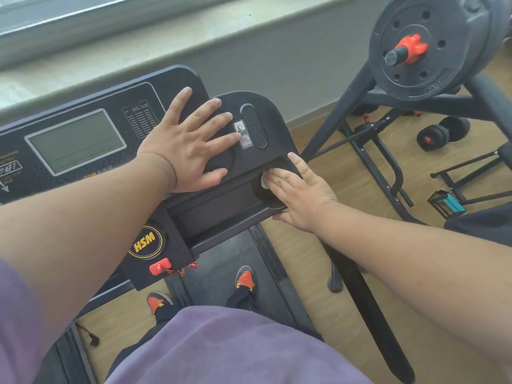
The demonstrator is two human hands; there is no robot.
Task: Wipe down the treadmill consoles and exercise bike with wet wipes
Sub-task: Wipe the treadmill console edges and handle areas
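The black treadmill console [116, 206] fills the left and middle of the view, with a grey display [76, 141] on its left part. My left hand [191, 145] rests flat with spread fingers on the console's right wing, beside a QR sticker [245, 140] and a speaker grille [255, 126]. My right hand [300, 195] presses a white wet wipe [266, 182] with straight fingers into the round recess at the console's lower right corner. Most of the wipe is hidden under the fingers.
A red safety key [160, 266] clips below the yellow HSM badge [144, 243]. My feet in orange shoes stand on the belt [213, 275]. A barbell rack [360, 95] with a weight plate [426, 45] stands to the right, dumbbells [443, 133] on the wooden floor behind.
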